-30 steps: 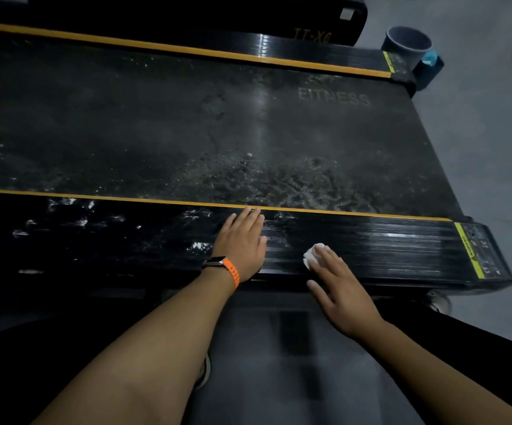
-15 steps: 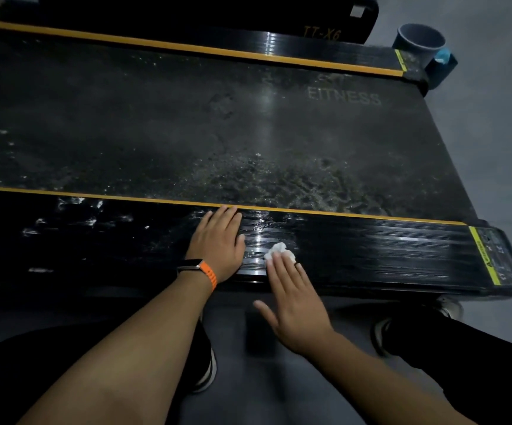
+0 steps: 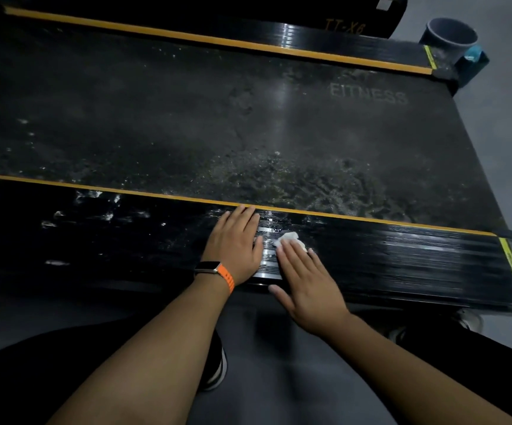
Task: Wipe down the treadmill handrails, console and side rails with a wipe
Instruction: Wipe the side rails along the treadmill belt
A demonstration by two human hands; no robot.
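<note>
Side rail (image 3: pixel 402 259), ribbed glossy black, lies under both hands: left hand (image 3: pixel 233 250) flat, fingers straight, holding nothing; right hand (image 3: pixel 307 280) flat, pressing the white wipe (image 3: pixel 288 239) under its fingertips. Beyond them runs a dusty belt (image 3: pixel 248 133); far right, grey floor (image 3: pixel 509 148).

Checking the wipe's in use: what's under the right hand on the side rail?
A crumpled white wipe pokes out from under the flat right hand, on the ribbed black side rail; its remainder is covered.

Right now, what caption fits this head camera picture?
Right hand presses a white wipe on the treadmill's near side rail; left hand rests flat beside it.
</note>
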